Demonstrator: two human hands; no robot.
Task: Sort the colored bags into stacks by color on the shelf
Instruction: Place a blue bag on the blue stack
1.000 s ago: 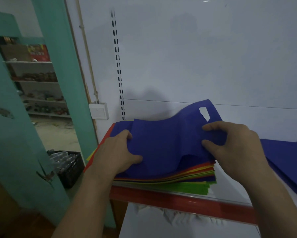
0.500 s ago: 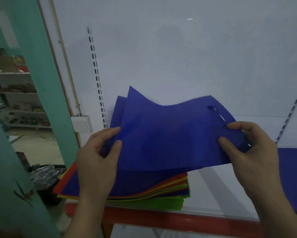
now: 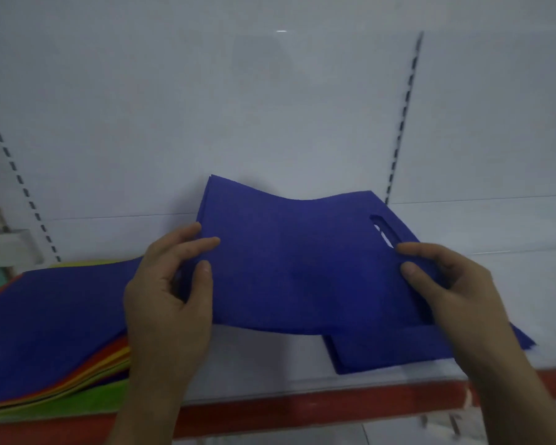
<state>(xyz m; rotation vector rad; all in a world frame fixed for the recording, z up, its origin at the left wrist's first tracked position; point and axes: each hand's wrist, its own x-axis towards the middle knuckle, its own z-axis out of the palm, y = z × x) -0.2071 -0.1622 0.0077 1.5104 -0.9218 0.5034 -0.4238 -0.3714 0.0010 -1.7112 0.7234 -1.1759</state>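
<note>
A blue bag (image 3: 302, 268), pinched at each end by left hand (image 3: 170, 284) and right hand (image 3: 456, 284), has been carried from the mixed pile (image 3: 55, 348) over the blue stack (image 3: 382, 351); laying down is judged next.

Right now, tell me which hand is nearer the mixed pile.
Left. The left hand overlaps the mixed pile's right end; the right hand is across the held blue bag.
</note>
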